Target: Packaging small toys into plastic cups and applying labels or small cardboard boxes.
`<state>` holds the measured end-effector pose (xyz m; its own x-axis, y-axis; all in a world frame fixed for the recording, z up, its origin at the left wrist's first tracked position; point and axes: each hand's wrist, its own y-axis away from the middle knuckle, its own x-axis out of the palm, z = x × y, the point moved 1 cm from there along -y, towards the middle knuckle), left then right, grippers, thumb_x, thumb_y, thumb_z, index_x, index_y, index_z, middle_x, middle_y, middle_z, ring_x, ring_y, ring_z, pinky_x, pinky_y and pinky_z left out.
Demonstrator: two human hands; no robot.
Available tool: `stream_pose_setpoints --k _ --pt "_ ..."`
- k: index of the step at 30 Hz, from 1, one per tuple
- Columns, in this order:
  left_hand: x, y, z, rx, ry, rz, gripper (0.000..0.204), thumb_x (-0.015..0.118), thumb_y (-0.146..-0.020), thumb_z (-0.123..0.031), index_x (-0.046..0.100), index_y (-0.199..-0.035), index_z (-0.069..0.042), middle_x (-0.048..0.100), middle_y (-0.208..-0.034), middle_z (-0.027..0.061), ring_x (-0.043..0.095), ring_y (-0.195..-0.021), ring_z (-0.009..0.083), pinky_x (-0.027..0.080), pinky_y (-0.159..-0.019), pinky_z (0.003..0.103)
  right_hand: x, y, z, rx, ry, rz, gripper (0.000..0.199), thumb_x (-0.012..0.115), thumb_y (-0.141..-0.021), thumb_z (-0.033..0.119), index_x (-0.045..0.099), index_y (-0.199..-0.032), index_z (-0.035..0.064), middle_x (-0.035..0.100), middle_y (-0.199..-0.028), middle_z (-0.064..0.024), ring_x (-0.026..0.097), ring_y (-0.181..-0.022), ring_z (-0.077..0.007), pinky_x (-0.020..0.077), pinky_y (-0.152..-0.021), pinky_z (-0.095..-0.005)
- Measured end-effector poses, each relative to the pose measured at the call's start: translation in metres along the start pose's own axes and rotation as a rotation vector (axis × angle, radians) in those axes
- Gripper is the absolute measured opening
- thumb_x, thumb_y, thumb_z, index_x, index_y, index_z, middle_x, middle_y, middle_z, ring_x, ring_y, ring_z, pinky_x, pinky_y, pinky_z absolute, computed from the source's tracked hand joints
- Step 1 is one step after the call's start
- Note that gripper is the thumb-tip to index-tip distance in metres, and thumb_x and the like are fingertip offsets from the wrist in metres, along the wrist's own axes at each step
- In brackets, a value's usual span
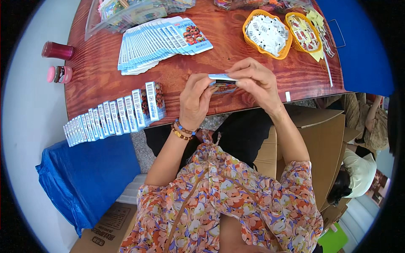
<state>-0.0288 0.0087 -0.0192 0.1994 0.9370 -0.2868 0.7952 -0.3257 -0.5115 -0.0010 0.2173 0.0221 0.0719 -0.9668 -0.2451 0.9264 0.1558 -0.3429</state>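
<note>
Above the table's front edge, a small blue-and-white printed carton point(225, 87) is held between both my hands. The side facing me gapes, showing a dark inside. My left hand point(196, 99) pinches its left end; beaded bracelets circle that wrist. At the right end, my right hand point(257, 84) grips the upper flap point(221, 76) between thumb and fingers. Behind my hands lies a fanned stack of flat, unfolded cartons point(164, 40) with the same cartoon print. To the left, a row of upright made-up cartons point(112, 118) runs along the front edge.
Two yellow baskets point(288, 44) stand at the back right, one with white sachets, one with printed pieces. Clear plastic bins point(126, 20) line the back. Two pink-lidded or dark red jars point(63, 74) sit far left. Cardboard boxes point(316, 147) and another person point(358, 170) are at right.
</note>
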Motion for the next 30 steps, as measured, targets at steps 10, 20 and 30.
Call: stream_pose_setpoints --k 10,20,30 --pt "0.009 0.011 0.012 -0.140 0.213 -0.119 0.049 0.071 -0.083 0.010 0.052 -0.127 -0.003 0.064 -0.111 0.0181 0.068 -0.103 0.0333 0.055 -0.085 0.038 -0.003 -0.014 0.016 0.128 0.185 0.113 0.021 0.068 -0.090 -0.002 0.073 -0.110 -0.0002 0.073 -0.112 -0.0117 0.070 -0.104 -0.0220 0.0562 -0.088 -0.0320" --pt "-0.003 -0.013 -0.006 0.067 -0.135 0.021 0.070 0.069 -0.080 0.014 0.054 -0.143 -0.011 0.064 -0.109 0.0146 0.068 -0.095 0.0299 0.056 -0.078 0.037 -0.002 -0.012 0.035 -0.055 0.593 0.193 0.040 0.066 -0.084 -0.004 0.070 -0.122 0.0085 0.070 -0.124 -0.0125 0.068 -0.113 -0.0330 0.0583 -0.092 -0.0386" --pt "-0.006 -0.009 -0.008 -0.001 -0.050 0.065 0.063 0.072 -0.080 0.010 0.060 -0.138 -0.010 0.064 -0.107 0.0144 0.067 -0.088 0.0288 0.055 -0.072 0.037 0.000 -0.008 0.029 -0.084 0.643 0.176 0.037 0.068 -0.083 -0.002 0.071 -0.119 0.0070 0.070 -0.123 -0.0121 0.071 -0.106 -0.0301 0.0605 -0.086 -0.0364"
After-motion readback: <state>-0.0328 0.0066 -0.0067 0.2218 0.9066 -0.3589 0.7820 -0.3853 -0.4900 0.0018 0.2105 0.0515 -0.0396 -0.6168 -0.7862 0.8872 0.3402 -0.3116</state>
